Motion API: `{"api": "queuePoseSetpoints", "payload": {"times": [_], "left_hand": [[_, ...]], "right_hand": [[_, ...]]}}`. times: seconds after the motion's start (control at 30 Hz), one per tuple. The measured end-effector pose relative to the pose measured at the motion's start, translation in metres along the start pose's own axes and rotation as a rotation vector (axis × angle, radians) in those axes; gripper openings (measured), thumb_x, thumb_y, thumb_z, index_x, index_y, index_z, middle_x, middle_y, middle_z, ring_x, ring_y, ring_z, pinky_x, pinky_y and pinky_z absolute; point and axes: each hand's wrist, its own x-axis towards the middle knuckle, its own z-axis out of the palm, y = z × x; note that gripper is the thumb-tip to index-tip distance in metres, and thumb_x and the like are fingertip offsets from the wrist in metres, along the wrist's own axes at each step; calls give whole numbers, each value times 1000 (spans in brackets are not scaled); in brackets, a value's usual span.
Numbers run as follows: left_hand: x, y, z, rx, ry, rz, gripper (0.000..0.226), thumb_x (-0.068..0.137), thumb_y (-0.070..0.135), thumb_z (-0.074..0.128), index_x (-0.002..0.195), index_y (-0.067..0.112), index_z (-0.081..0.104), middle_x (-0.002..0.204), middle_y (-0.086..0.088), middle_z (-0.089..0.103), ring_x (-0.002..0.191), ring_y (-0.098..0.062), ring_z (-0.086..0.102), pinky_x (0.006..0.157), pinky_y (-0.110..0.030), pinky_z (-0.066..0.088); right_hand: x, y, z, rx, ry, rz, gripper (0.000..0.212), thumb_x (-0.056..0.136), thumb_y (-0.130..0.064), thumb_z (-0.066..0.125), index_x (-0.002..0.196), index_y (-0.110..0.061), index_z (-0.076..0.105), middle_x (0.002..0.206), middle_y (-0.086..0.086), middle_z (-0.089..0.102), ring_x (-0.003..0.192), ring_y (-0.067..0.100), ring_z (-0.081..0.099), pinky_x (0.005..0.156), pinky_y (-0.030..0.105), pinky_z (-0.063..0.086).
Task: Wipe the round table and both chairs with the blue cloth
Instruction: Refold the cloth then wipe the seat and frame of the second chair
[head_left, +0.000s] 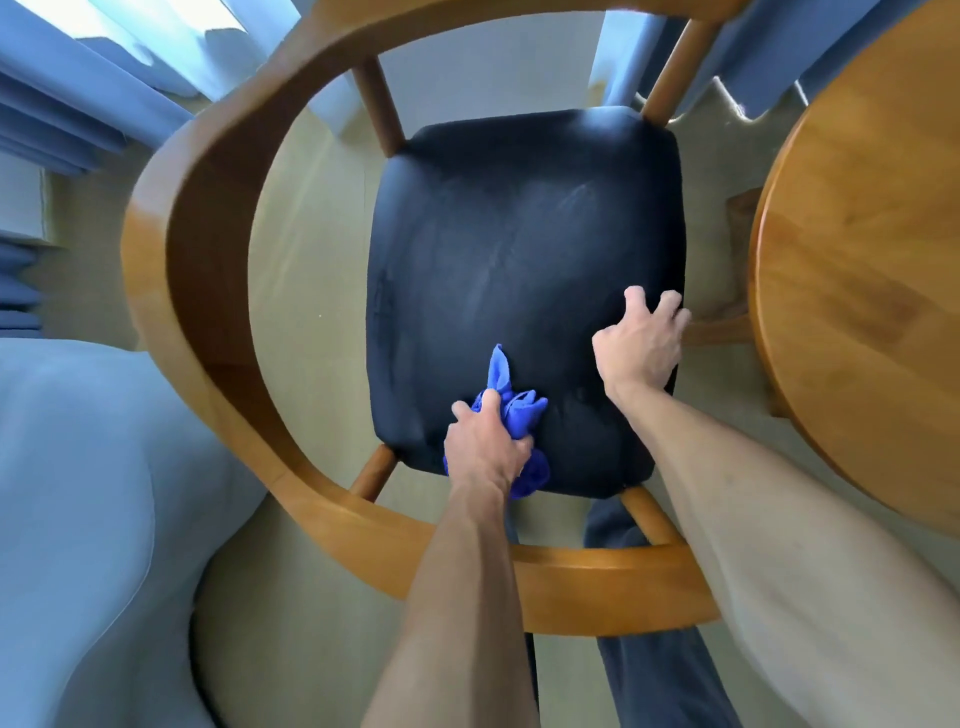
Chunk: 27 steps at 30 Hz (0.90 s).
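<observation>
Curved armchair frame (171, 249) of honey-coloured wood, smooth and glossy with a varnish sheen. Dark padded seat cushion (519, 244) of leather-like upholstery, smooth, softly shiny, faintly streaked. Crumpled bright blue cloth (514, 410), soft and matt. Round tabletop (857, 291) of varnished wood, grain plainly visible. Pale matt floor (311, 291). Blue pleated fabric curtains (62, 114).

The blue cloth (511, 415) is bunched up and pressed on the near part of the chair's (218, 270) dark padded seat. The round table (872, 270), of light wood, is seen just right of the chair.
</observation>
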Motion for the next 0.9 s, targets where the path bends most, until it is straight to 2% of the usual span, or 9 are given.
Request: {"api": "queuePoseSetpoints", "payload": {"times": [0.17, 0.23, 0.3, 0.43, 0.5, 0.6, 0.67, 0.8, 0.9], "left_hand": [[-20, 48, 26, -3, -165, 252, 53, 73, 53, 71, 108, 22, 46, 101, -6, 48, 79, -28, 50, 73, -36, 46], [-36, 76, 46, 17, -229, 386, 54, 74, 51, 71, 114, 23, 47, 102, -5, 46, 79, -31, 53, 72, -37, 49], [-42, 94, 60, 58, -215, 462, 53, 76, 48, 68, 119, 25, 47, 102, -4, 43, 74, -31, 53, 70, -36, 48], [-40, 96, 67, 103, -175, 455, 53, 76, 52, 66, 118, 26, 48, 102, -4, 43, 67, -28, 52, 65, -34, 48], [-42, 100, 66, 139, -162, 447, 45, 80, 46, 64, 117, 26, 48, 103, -6, 43, 65, -27, 51, 62, -33, 46], [-46, 104, 62, 109, -136, 398, 30, 84, 33, 58, 112, 24, 51, 104, -7, 44, 65, -26, 49, 60, -33, 40], [-45, 98, 60, 41, -75, 352, 28, 85, 36, 58, 110, 25, 51, 100, -4, 43, 65, -26, 50, 60, -33, 40], [-24, 95, 47, -43, 45, 312, 26, 87, 42, 57, 104, 23, 53, 99, -2, 45, 62, -25, 51, 58, -33, 42], [-11, 91, 34, -104, 115, 242, 25, 85, 42, 58, 99, 22, 52, 96, -2, 42, 60, -25, 48, 56, -32, 39]], "right_hand": [[-1, 13, 0, 22, 86, -102, 42, 79, -4, 46, 117, -10, 63, 117, 21, 56, 95, 42, 54, 71, 44, 47], [4, 22, -5, 74, 128, -105, 37, 78, -3, 42, 106, -5, 66, 109, 20, 62, 89, 44, 59, 70, 44, 47], [19, 30, -14, 99, 94, -62, 34, 81, 0, 43, 106, -6, 66, 109, 16, 65, 93, 43, 60, 74, 44, 44], [38, 35, -21, 169, 68, 10, 35, 82, -1, 45, 107, -12, 67, 113, 11, 66, 101, 38, 59, 77, 43, 40], [32, 35, -16, 202, 86, 18, 30, 83, -3, 47, 106, -10, 66, 113, 12, 62, 100, 37, 58, 76, 41, 40], [10, 33, -1, 95, 114, -134, 22, 81, -4, 53, 101, -2, 60, 109, 18, 56, 97, 37, 55, 74, 41, 45], [3, 33, 5, 48, 129, -157, 21, 78, -1, 56, 98, -1, 57, 106, 19, 56, 95, 37, 54, 73, 43, 48], [16, 35, 2, 19, 148, -148, 18, 78, 2, 49, 94, -3, 55, 102, 19, 54, 91, 39, 53, 65, 45, 46], [14, 40, 4, 6, 139, -175, 28, 77, 4, 43, 101, -4, 54, 108, 18, 52, 96, 39, 51, 69, 48, 47]]}}
